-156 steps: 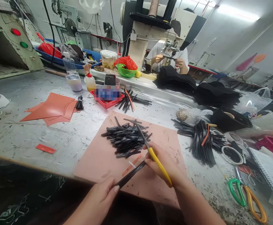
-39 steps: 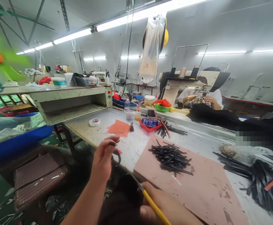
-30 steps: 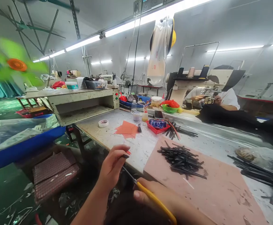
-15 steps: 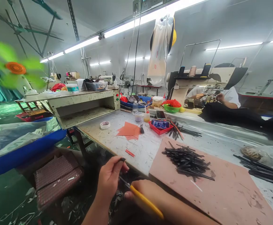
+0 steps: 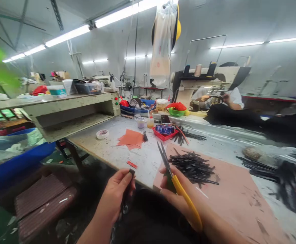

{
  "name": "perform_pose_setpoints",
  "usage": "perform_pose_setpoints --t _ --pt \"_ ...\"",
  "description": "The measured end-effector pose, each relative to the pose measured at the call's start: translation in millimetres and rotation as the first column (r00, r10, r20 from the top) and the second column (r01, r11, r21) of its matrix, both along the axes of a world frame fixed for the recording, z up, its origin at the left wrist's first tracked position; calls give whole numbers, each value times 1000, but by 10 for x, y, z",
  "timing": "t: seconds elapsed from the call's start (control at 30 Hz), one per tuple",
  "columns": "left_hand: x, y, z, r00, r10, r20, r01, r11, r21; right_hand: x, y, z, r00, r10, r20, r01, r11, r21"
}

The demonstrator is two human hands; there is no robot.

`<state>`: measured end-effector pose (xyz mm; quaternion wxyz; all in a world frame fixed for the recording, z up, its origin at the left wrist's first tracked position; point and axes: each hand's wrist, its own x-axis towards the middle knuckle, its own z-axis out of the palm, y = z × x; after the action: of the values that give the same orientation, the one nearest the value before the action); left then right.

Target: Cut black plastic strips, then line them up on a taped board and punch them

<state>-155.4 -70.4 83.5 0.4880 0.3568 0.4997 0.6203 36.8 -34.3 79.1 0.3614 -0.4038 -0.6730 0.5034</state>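
Note:
My left hand (image 5: pixel 119 191) pinches a small black strip (image 5: pixel 132 172) in front of the table's edge. To its right, my right hand (image 5: pixel 181 196) is wrapped round yellow-handled scissors (image 5: pixel 180 186), whose blades point up and away with their tips a little apart. The blades are clear of the black strip. Just beyond my right hand, a pile of black strips (image 5: pixel 192 166) lies on a pinkish board (image 5: pixel 229 196). A small red piece (image 5: pixel 132 164) rests on the table near my left hand.
Orange sheets (image 5: pixel 131 138), a tape roll (image 5: pixel 102 134) and a red tray (image 5: pixel 165 134) stand on the table (image 5: pixel 107 149). A blue bin (image 5: pixel 23 162) and a stool (image 5: pixel 43 200) are at the left. A co-worker's hand (image 5: pixel 226 98) is at a sewing machine (image 5: pixel 214 81) behind.
My right hand has moved up and right with the scissors, away from my left hand, and the blades have swung upward. The whole view has shifted right.

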Motion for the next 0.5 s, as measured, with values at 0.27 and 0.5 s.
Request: perform_pose_setpoints --t 0.27,0.5 --pt "682 199 -147 839 -401 -368 423 906 -24 365 -27 -2 993 -79 -86 82 996 29" --pt "1104 332 -272 659 -565 -496 614 785 -79 778 -50 -109 981 -166 -98 165 986 -17"
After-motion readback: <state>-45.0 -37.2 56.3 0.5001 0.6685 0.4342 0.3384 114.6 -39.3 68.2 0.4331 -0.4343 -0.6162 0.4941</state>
